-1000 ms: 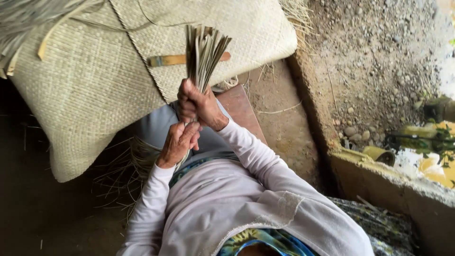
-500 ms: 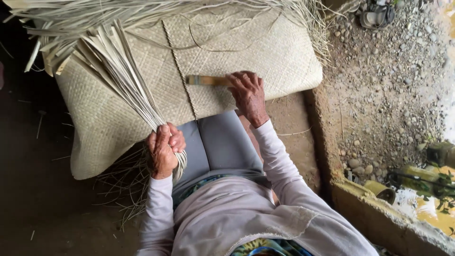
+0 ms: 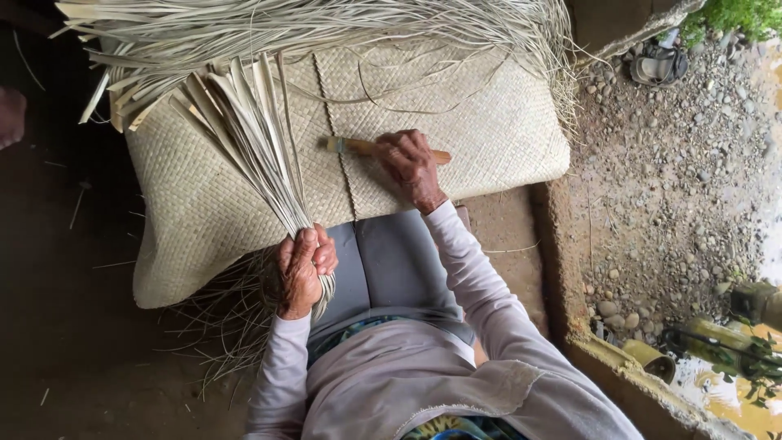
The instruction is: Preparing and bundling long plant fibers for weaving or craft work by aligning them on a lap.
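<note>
Left hand: my left hand (image 3: 303,269) grips the strips (image 3: 252,134), which fan far-left.
Right hand: my right hand (image 3: 411,165) closes on the stick (image 3: 358,147).
Stick: on the mat (image 3: 505,122), long axis left-right.

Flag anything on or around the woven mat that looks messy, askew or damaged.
Nothing looks damaged. The woven mat has loose strips trailing off its far edge, unwoven, and stray fibres litter the ground by the left hand.
</note>
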